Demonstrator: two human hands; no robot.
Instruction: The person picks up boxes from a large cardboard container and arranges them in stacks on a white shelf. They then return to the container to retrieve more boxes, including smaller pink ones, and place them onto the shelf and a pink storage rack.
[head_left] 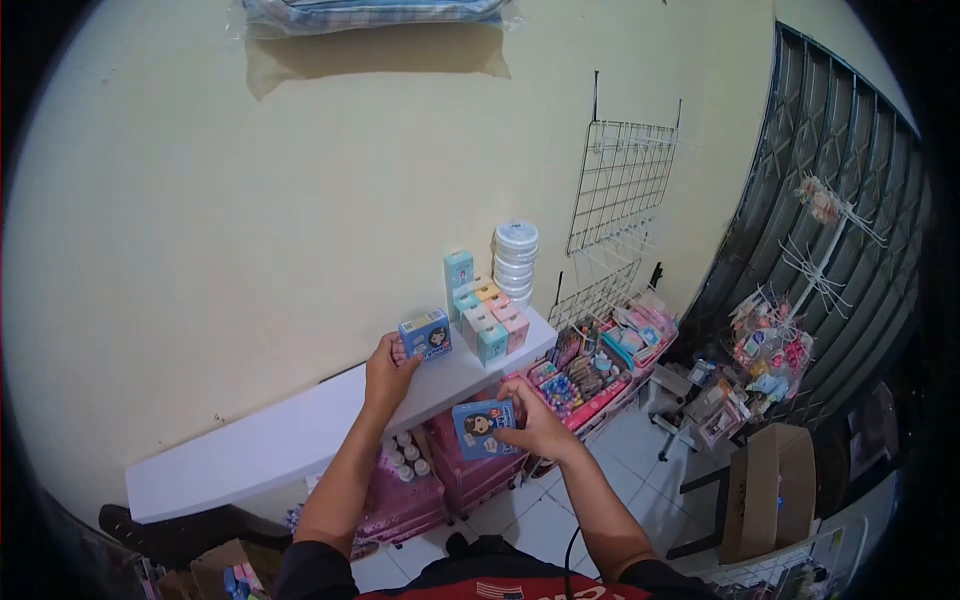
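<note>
A white shelf runs along a cream wall. The left hand grips 1 blue box standing on it, beside stacked boxes. The right hand holds a 2nd box below the shelf edge. Shelving seems underway; next calls for lifting that box level.

A pale yellow wall has a white shelf and a wire rack. The floor has white tiles. A dark metal grille stands on the right.
</note>
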